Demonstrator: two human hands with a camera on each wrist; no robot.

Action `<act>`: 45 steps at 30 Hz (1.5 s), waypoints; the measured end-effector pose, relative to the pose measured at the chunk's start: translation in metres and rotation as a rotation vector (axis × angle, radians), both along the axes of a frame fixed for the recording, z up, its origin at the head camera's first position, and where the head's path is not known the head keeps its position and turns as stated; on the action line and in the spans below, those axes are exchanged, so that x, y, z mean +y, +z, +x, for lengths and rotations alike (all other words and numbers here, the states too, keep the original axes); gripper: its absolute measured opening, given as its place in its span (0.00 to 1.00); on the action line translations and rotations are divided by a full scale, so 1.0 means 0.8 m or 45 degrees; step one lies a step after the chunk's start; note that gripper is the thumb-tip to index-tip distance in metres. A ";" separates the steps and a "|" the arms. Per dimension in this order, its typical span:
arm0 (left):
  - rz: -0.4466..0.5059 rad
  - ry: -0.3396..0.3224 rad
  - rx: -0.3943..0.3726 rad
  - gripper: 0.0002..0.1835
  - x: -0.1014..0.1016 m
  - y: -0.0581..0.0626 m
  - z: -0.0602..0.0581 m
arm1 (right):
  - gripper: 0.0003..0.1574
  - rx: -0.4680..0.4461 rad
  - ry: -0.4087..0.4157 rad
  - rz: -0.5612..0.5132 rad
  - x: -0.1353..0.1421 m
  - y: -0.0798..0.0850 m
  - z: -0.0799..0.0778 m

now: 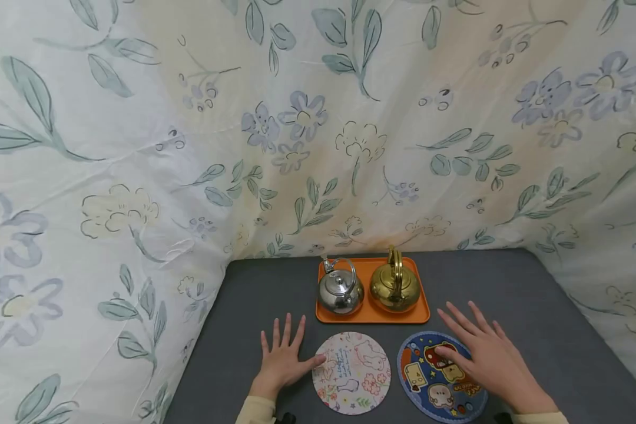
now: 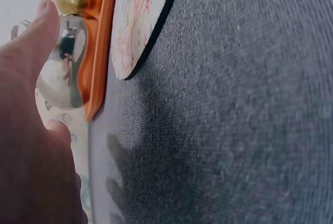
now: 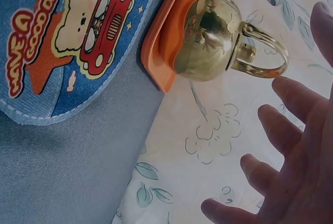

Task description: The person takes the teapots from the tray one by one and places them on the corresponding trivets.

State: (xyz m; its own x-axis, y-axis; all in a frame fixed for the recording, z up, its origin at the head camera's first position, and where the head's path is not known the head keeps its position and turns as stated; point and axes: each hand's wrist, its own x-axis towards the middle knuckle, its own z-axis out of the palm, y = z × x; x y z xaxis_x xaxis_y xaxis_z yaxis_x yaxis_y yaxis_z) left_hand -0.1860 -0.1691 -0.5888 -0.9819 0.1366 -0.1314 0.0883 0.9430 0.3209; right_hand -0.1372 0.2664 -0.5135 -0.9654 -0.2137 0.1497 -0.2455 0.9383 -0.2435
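My left hand (image 1: 283,361) is spread with straight fingers over the dark cloth, its thumb overlapping the edge of a round pale floral mat (image 1: 352,377). My right hand (image 1: 487,359), fingers also spread, hovers over the right side of a round blue cartoon mat (image 1: 421,383). Neither hand holds anything. Behind the mats lies an orange tray (image 1: 368,316). On it stand a silver teapot (image 1: 341,294) at the left and a gold teapot (image 1: 394,291) at the right, handles up. The right wrist view shows the gold teapot (image 3: 208,42) beyond the fingertips, apart from them.
Dark grey cloth (image 1: 265,282) covers the table. A pale curtain (image 1: 297,147) with printed leaves and flowers hangs behind it and along both sides.
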 end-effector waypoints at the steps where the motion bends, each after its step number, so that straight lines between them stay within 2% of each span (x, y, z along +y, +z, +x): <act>1: 0.007 0.000 -0.002 0.58 0.001 0.000 -0.001 | 0.49 0.005 0.002 0.001 0.000 0.000 0.000; 12: 0.050 0.020 -0.026 0.57 0.005 -0.003 -0.009 | 0.51 0.049 0.031 -0.061 -0.004 0.003 0.000; 20: 0.075 0.028 -0.037 0.55 0.003 -0.010 -0.016 | 0.50 0.126 0.054 -0.022 -0.010 0.004 -0.003; 26: 0.091 0.038 -0.037 0.55 0.004 -0.017 -0.022 | 0.50 0.050 0.064 -0.108 -0.018 0.006 -0.005; 32: 0.104 0.047 0.012 0.55 0.007 -0.020 -0.029 | 0.51 -0.037 0.064 -0.188 -0.024 0.009 -0.008; 39: 0.105 0.038 0.003 0.55 0.010 -0.022 -0.037 | 0.51 -0.054 0.058 -0.203 -0.032 0.012 -0.011; 45: 0.164 0.054 -0.014 0.55 0.012 -0.027 -0.044 | 0.51 -0.084 0.062 -0.230 -0.042 0.015 -0.014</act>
